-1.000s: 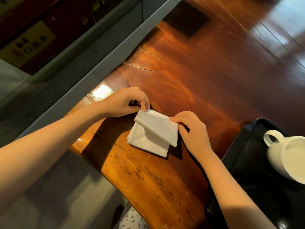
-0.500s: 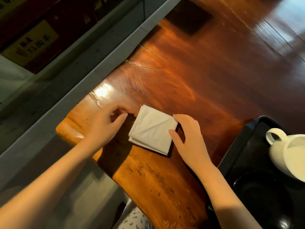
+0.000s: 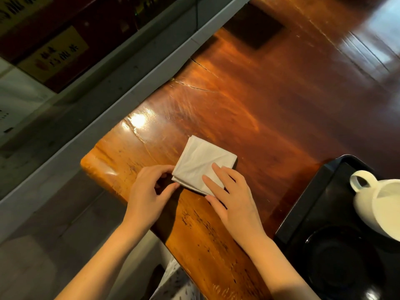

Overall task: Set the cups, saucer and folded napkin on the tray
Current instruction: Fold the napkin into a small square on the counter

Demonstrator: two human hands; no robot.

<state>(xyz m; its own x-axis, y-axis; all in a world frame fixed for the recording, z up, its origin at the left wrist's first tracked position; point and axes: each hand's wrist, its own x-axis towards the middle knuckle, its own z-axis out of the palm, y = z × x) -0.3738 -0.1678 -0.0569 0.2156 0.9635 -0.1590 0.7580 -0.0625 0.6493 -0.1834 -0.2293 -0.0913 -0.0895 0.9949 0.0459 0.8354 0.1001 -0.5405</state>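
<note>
Glossy wooden table (image 3: pixel 270 105); matt, seemingly paper napkin (image 3: pixel 201 161).

Setting: a tea shop or café, most likely its serving counter.
Evidence: a long polished wooden counter (image 3: pixel 270 109), reddish and glossy, with cracks near its far left edge. A black serving tray (image 3: pixel 320 204) at the counter's near right edge, carrying a white cup (image 3: pixel 376 200) and a dark saucer (image 3: pixel 337 254). A folded white napkin (image 3: pixel 199 161) near the counter's left end. Beyond the far left edge, a yellow sign (image 3: pixel 54 55) with Chinese characters, too blurred to read.
</note>
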